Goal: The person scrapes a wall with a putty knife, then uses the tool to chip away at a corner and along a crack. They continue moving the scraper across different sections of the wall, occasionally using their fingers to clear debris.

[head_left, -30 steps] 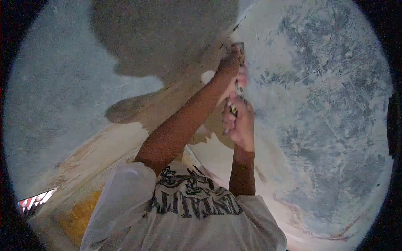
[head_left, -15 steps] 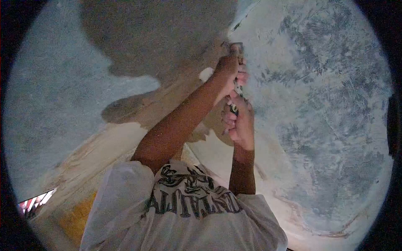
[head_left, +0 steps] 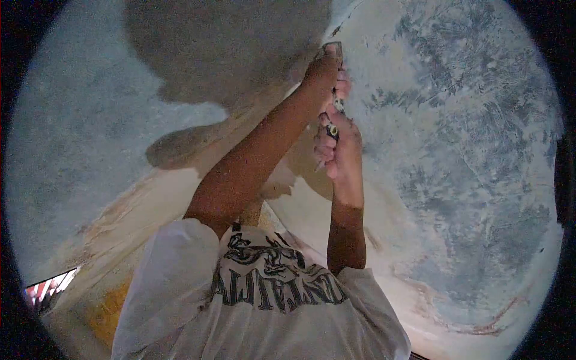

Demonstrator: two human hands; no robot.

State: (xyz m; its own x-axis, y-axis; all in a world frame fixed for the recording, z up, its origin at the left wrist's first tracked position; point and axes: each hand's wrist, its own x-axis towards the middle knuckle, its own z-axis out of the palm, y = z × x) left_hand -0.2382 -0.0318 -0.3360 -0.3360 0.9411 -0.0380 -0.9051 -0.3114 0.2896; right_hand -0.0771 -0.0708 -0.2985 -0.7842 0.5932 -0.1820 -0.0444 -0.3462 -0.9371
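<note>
Both of my arms stretch up and away from me toward a patchy grey-white plastered surface. My left hand (head_left: 337, 84) is the farther one, closed round the upper part of a scraper (head_left: 339, 105). Past that hand shows a flat, squarish metal end (head_left: 333, 47), close to the plaster; whether it touches cannot be made out. My right hand (head_left: 342, 147) sits just below, wrapped round the lower handle, whose dark end has a yellow-green ring. The left forearm and fingers hide much of the tool.
Blue-grey mottled plaster (head_left: 468, 144) spreads over the right side. A large shadow (head_left: 228, 48) falls on the surface at upper left. A brownish ridge (head_left: 138, 207) runs diagonally at left, near a yellow patch (head_left: 111, 309) and a small barred opening (head_left: 51, 289).
Both hands and the scraper have moved a little upward in view, farther from my body. The grip of each hand stays the same.
</note>
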